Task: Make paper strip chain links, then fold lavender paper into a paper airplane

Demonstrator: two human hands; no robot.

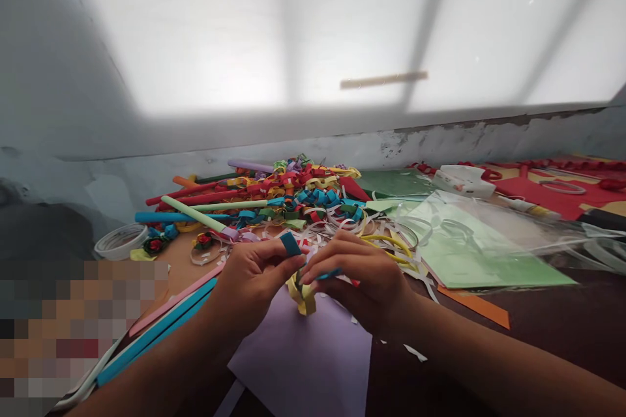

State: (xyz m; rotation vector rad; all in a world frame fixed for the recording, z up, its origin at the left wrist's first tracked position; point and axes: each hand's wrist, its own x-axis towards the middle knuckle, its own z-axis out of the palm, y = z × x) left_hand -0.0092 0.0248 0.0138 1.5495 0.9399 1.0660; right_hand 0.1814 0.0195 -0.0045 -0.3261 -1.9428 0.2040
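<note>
My left hand [252, 283] and my right hand [364, 277] meet over a sheet of lilac paper [313, 365]. A blue paper strip [291, 244] sticks up from between my left thumb and fingers. My right fingers are pinched on a blue piece [330, 273] that looks like the same strip; its middle is hidden by my fingertips. Just below the fingertips hangs a short yellow paper chain [306, 303]. Whether the blue strip passes through it, I cannot tell.
Behind my hands lies a heap of coloured paper chains [313, 195] with rolled paper tubes [190, 212]. A roll of tape [122, 241] is at the left, near blue strips [161, 332]. Green sheets [489, 260] under clear plastic and an orange strip [476, 306] lie right.
</note>
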